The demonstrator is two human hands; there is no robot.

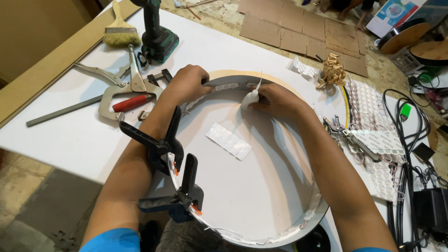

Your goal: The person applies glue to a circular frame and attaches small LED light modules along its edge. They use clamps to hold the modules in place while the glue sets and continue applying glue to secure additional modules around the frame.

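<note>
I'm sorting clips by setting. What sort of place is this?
Most likely a small workshop, perhaps for making lit signs. A white table holds a cordless drill, locking pliers and a paintbrush, and two black clamps grip a round frame that both hands work on.

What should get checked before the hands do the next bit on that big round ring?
1. Left hand grips the ring rim: ok.
2. Right hand presses a small white piece against the ring's inner wall: ok.
3. Two black clamps bite the near rim: ok.
4. White strip lies loose inside the ring, within reach: ok.
5. Whether the white piece is stuck fast: cannot tell.
6. Cables and pliers crowd the right forearm: not ok.
</note>
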